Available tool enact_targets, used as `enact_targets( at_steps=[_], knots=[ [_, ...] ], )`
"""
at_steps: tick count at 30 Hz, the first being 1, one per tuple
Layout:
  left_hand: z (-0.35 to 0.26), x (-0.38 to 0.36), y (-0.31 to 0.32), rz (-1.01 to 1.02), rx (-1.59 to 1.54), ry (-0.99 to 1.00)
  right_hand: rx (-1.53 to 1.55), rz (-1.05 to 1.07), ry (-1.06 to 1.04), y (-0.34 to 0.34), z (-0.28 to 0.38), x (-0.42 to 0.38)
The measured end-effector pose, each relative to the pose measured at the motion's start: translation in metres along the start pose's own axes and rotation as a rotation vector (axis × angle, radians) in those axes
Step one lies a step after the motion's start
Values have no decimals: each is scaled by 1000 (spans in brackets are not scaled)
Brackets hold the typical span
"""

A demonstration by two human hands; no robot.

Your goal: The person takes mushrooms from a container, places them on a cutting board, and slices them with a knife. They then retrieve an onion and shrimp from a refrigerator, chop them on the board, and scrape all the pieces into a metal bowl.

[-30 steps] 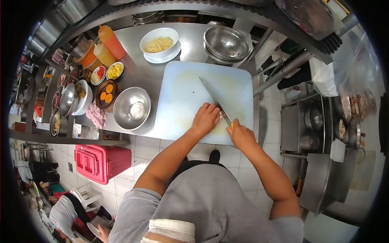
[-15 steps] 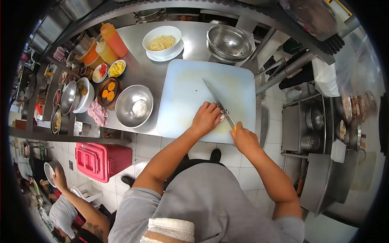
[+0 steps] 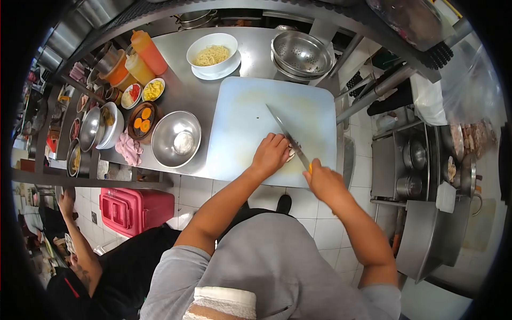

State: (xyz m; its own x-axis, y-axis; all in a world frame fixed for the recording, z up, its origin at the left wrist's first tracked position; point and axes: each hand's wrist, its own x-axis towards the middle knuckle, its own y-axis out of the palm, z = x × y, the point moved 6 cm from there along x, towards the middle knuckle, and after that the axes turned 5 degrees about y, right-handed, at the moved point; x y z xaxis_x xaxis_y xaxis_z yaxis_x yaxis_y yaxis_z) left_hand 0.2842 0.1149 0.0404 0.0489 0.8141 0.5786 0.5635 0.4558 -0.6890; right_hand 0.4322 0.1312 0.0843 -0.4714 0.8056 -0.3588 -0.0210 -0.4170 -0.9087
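Note:
On the pale blue cutting board, my right hand grips a knife by its yellow handle. The long blade points away and to the left, its lower part beside the fingertips of my left hand. Those fingers are bent and pressed together over a small pale piece of food with dark edges, partly hidden by the hand and blade. Its exact kind is too small to tell. One tiny dark speck lies farther up the board.
Left of the board stands a steel bowl, near carrot slices in a brown dish. Behind are a noodle bowl and colanders. A red bin is on the floor. Close on my left is a co-worker's arm.
The co-worker at lower left has come closer beside me, and a dark-clothed body now shows there. My hands and the knife stay in nearly the same place on the board.

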Motion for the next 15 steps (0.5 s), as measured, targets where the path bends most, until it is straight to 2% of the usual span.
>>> enact_targets(
  at_steps=[2,4,6,8,11,14,15],
  knots=[
    [2,-1,0,3,-2,-16,19,19,99,24,-4,-2],
    [-1,1,-3,12,-22,16,47,0,91,15,-1,7],
    [-5,-3,-10,6,-51,13,35,-8,-4,0,6,7],
    [-1,-1,-14,-30,-71,5,7,28,17,0,5,-8],
    [6,-4,-13,40,-71,25,36,35,105,28,-3,-5],
    [2,-10,-8,135,-34,42,39,-11,16,8,7,4],
    [4,-4,-10,70,-40,31,36,-26,17,0,7,1]
  ],
)
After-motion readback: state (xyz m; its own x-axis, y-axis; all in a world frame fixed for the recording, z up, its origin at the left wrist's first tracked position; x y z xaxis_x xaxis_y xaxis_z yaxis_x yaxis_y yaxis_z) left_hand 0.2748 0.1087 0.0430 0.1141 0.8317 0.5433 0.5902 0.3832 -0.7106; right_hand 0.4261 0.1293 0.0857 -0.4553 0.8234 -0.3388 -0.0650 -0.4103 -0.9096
